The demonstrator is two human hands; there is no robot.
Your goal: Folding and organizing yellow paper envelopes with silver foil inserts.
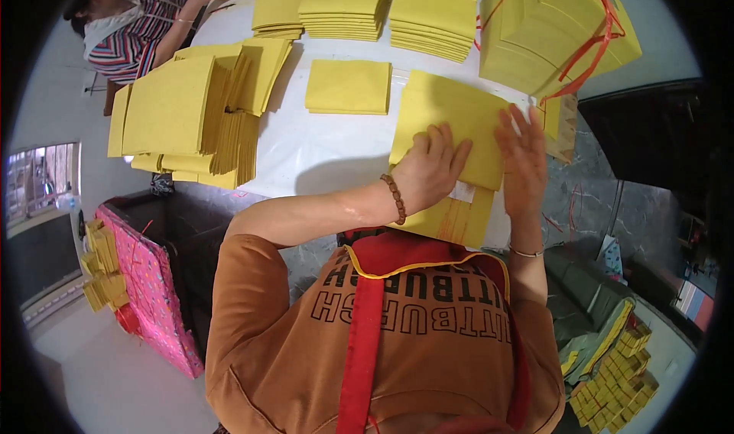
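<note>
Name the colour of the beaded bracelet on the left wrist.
Brown; the beaded bracelet shows best in the head view, the only one.

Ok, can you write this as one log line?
left hand: resting on yellow paper | right hand: open, at paper's right edge | nearby: smaller yellow piece to the left, on white table

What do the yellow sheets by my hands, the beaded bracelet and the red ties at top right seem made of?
Yellow sheets: likely paper or thin card; matte, flat, with crisp edges.
Beaded bracelet: perhaps wood, from its dull brown, rounded beads; plastic is possible.
Red ties: probably plastic strip, as they hang in loose ribbon-like strands; fabric can't be ruled out.
</note>
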